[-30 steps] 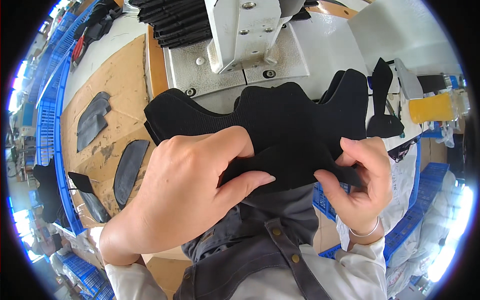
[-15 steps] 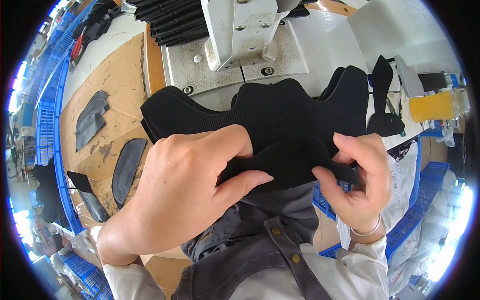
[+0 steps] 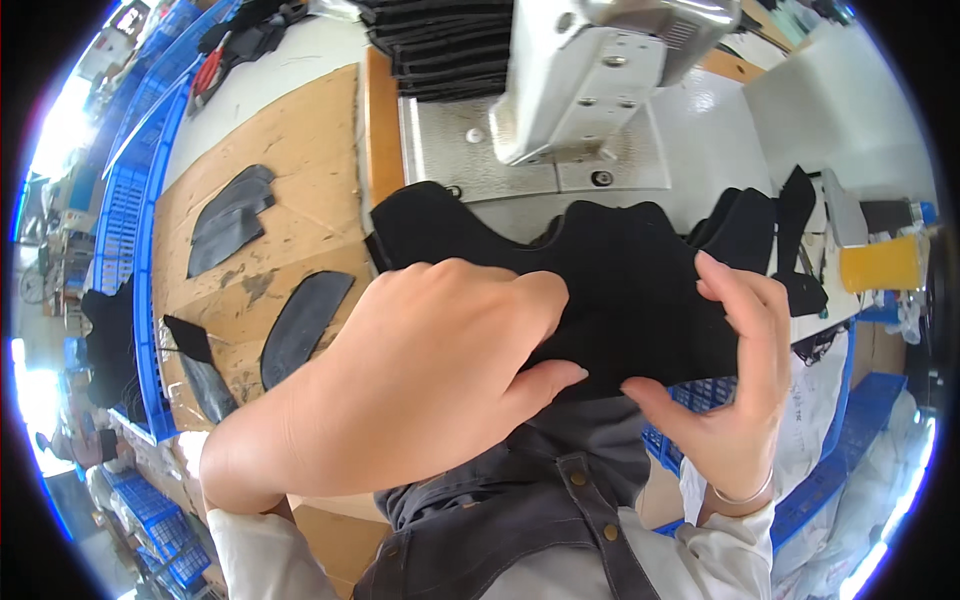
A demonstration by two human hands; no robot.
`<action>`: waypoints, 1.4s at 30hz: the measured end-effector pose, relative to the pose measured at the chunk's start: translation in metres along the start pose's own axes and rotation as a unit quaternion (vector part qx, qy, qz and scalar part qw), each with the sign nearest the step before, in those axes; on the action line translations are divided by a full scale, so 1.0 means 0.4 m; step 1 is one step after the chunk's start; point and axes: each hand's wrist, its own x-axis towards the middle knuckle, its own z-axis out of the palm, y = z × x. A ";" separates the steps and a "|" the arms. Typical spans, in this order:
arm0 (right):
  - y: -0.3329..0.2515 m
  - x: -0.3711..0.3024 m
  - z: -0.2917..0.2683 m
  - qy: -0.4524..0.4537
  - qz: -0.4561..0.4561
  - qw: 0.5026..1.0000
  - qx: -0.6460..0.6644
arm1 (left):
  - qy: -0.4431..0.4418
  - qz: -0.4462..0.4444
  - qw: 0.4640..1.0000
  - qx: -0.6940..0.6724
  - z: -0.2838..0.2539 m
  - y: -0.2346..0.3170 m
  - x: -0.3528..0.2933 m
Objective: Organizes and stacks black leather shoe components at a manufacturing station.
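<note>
A wavy-edged black fabric piece lies in front of me, with more black pieces of similar shape showing behind its right side. My left hand is closed on the near part of the top piece, fingers curled over it and thumb along its lower edge. My right hand lies at the right part of the same piece, its thumb and fingers spread apart with no pinch between them. The hands cover part of the near edge.
A white machine stands on a metal plate beyond the fabric. Stacked black pieces sit left of it. On the left, cardboard bears several dark cut pieces. A jar of yellow contents stands at right, above blue crates.
The folded-up near edge of the fabric now lies flatter. My right thumb and fingers have spread from their pinch. The whole view has shifted, so the machine appears further right and lower.
</note>
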 end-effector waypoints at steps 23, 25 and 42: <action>-0.011 0.026 -0.012 -0.044 -0.030 0.999 -0.003 | 0.273 0.102 0.920 0.263 0.136 0.068 -0.089; -0.011 0.020 -0.020 -0.061 -0.002 0.998 0.026 | 0.182 0.100 0.949 0.236 0.168 0.093 -0.082; 0.053 0.001 -0.065 -0.080 -0.055 0.995 0.010 | 0.230 0.042 0.920 0.314 0.261 0.073 -0.057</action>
